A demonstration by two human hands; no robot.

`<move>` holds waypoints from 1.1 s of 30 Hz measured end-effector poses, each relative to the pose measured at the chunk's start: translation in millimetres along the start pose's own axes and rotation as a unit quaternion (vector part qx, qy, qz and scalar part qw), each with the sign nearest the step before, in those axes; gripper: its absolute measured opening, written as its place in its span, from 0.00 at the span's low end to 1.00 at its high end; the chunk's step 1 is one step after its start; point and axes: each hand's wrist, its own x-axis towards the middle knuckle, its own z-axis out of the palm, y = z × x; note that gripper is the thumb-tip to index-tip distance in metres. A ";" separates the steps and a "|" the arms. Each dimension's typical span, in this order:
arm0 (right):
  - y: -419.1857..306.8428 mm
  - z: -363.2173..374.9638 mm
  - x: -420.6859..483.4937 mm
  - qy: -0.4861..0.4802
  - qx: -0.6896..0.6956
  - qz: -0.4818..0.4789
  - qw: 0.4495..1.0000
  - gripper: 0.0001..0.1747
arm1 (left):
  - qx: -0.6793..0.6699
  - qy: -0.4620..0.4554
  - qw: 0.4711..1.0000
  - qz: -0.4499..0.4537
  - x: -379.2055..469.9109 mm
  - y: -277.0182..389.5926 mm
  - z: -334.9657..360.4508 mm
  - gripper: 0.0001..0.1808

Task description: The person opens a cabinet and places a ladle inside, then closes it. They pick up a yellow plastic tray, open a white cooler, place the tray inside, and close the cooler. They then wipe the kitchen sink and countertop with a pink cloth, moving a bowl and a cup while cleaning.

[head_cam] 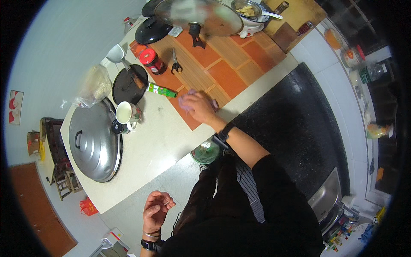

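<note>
My right hand (pixel 201 108) presses a purple cloth (pixel 189 99) onto the wood-and-tile patterned mat (pixel 224 76), near its front corner. Bunched folds of the cloth show on both sides of the fingers. Just left of it lies a green-and-white tube or slim box (pixel 162 90). Black-handled scissors (pixel 176 66) and a red-lidded glass jar (pixel 153 61) are farther back on the mat. Away from the table's edge, my left hand (pixel 156 207) hangs over the floor, its fingers loosely curled and the thumb apart, with nothing visible in it.
On the white tabletop (pixel 154 141) are a large metal wok lid (pixel 96 141), a mug (pixel 126 113), a dark round board (pixel 130 85) with a spatula (pixel 117 54) across it, and a plastic bag (pixel 94 85). A glass lid (pixel 208 19) stands at the back. Right is a black counter (pixel 298 128).
</note>
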 end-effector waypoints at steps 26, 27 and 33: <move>-68.2 104.8 72.0 -0.032 -0.133 -0.040 0.990 0.23 | -0.086 0.033 0.991 0.102 -64.6 15.2 -94.2 0.20; -65.0 112.7 69.1 -0.058 -0.159 -0.005 0.986 0.22 | -0.090 0.042 0.989 0.105 -69.1 14.6 -98.6 0.20; -94.5 78.5 -19.0 -0.137 -0.133 -0.110 0.975 0.21 | -0.120 0.056 0.983 0.130 -76.1 9.1 -98.6 0.20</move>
